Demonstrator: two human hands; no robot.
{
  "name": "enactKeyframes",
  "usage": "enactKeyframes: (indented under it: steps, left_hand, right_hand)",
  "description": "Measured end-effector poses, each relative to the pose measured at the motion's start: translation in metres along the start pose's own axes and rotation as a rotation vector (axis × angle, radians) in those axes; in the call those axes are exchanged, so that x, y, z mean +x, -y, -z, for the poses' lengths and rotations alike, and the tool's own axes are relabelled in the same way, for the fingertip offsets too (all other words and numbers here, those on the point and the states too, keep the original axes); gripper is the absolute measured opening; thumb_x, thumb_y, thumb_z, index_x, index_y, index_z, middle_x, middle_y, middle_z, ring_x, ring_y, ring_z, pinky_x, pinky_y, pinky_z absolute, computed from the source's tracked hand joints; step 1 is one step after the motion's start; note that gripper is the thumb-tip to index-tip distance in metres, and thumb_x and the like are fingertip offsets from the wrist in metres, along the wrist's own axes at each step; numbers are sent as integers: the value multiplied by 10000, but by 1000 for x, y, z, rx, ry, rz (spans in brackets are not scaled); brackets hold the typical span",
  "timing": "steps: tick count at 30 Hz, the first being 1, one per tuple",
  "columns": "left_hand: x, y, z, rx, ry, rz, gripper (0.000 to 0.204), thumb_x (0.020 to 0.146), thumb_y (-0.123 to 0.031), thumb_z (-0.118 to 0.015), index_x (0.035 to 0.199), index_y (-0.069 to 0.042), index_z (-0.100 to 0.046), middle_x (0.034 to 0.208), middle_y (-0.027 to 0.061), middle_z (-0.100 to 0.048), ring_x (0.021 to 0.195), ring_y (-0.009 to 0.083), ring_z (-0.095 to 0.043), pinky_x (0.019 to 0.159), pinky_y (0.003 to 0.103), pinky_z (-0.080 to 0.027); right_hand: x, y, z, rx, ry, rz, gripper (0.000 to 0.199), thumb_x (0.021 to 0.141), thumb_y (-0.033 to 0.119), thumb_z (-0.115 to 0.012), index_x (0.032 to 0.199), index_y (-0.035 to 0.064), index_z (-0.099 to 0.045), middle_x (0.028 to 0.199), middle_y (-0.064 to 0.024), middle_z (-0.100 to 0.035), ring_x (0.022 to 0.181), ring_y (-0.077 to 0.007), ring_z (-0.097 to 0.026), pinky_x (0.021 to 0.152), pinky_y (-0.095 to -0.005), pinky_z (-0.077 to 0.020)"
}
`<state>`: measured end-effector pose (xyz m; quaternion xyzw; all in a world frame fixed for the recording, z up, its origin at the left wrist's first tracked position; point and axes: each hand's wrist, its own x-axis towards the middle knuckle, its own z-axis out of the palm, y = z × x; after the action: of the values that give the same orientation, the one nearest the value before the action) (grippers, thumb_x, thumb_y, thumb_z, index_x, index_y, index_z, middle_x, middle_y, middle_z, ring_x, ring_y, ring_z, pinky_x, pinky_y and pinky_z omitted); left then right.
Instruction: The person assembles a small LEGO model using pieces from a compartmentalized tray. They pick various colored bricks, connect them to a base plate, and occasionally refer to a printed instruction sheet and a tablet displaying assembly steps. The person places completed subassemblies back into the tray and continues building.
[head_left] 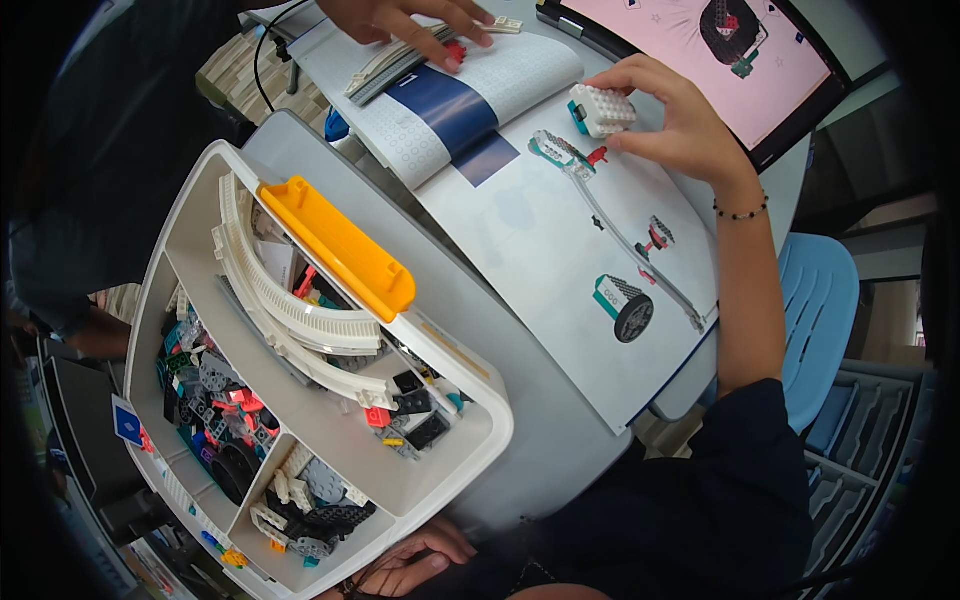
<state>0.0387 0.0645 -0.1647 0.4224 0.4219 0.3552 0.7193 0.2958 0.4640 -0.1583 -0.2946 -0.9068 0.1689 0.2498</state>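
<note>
My right hand [675,110] grips a white studded brick block [607,110] with teal pieces on its left side, thumb below and fingers above, over the upper right of an open instruction booklet [540,240]. The page beneath shows pictures of a curved grey-and-teal build, a wheel and red parts. My left hand [420,560], partly cut off by the lower edge, lies beside the near wall of a white sorting tray [480,430]. Its fingers are loosely stretched, and nothing shows in them. The tray holds loose bricks [225,385], curved white track pieces [300,315] and a yellow-orange part [340,245] along its edge.
Another person's hand [410,25] touches white and grey track pieces [400,65] with a red part on the booklet's far page. A screen [720,60] with a pink picture stands far right. A light blue chair [820,310] is at the right of the grey table [460,330].
</note>
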Motion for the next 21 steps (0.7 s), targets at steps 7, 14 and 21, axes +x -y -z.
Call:
enactKeyframes:
  steps: [7,14,21]
  left_hand:
    - [3,-3,3,42,27,9,110,918,-82,-500,932,-13,-585,966,120,-608,939,225,-579,861,343,-444]
    - [-9,8,1,-18,6,14,109,921,-57,-491,945,-13,-587,997,123,-604,992,227,-572,905,345,-435]
    - [-8,7,-8,-49,-39,-20,130,938,-98,-483,944,-9,-578,982,110,-586,958,209,-553,869,337,-422]
  right_hand:
    - [-5,-11,9,-65,-4,-72,446,613,89,-709,1044,16,-623,944,-64,-589,866,-173,-555,805,-276,-445]
    - [-15,-23,20,-210,-27,-427,433,606,171,-736,989,17,-607,895,-71,-593,786,-191,-560,725,-291,-462]
    - [-21,-23,21,-345,-80,-427,455,636,282,-725,1004,40,-609,924,-88,-596,845,-214,-578,766,-297,-467]
